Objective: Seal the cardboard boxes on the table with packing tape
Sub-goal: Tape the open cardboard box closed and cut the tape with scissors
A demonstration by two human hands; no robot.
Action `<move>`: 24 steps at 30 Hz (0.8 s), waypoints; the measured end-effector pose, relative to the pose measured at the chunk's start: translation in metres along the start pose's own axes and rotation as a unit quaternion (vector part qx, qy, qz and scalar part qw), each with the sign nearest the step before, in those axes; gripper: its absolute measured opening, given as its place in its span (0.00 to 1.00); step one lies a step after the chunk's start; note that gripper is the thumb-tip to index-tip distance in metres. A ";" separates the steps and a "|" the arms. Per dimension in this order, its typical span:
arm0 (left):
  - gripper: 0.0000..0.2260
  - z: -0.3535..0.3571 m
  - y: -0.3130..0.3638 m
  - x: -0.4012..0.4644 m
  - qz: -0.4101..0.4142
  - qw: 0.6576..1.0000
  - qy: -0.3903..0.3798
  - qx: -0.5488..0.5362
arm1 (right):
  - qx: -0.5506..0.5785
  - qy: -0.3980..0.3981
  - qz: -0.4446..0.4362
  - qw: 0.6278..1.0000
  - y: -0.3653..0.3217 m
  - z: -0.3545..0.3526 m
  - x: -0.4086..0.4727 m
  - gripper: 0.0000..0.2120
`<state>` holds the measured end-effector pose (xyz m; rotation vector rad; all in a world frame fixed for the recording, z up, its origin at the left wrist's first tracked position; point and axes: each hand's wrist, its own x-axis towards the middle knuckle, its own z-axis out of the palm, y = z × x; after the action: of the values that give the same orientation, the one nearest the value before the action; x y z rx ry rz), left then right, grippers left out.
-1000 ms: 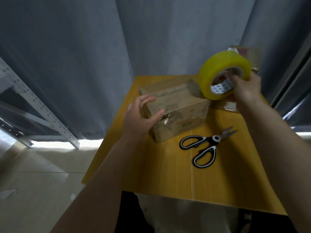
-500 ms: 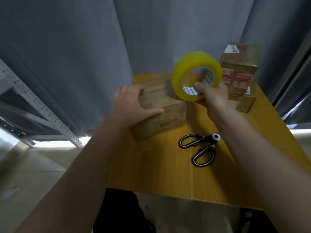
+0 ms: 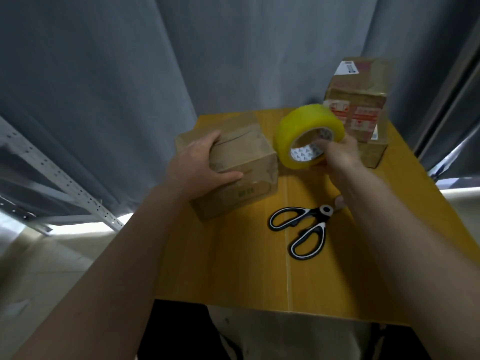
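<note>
The right hand (image 3: 337, 154) now carries the yellow tape roll (image 3: 309, 136) lower and further left than 1 second ago, so it hangs just right of the near cardboard box (image 3: 233, 162) and no longer hides the stacked boxes (image 3: 361, 105) behind. The left hand (image 3: 200, 165) now lies flat over the near box's top left corner, and that box has turned, its torn end no longer showing.

Scissors (image 3: 304, 229) block table (image 3: 233, 268) centre; near edge free.
</note>
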<state>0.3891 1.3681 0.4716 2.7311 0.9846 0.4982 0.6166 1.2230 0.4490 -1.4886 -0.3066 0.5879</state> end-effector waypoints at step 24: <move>0.50 -0.001 0.068 0.046 0.103 0.978 -0.160 0.088 | 0.028 -0.036 0.085 0.995 0.033 -0.009 0.019 0.12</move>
<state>0.4616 1.3461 0.5036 2.9598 0.6975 -0.0056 0.6310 1.2246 0.4129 -1.4505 -0.2188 0.7821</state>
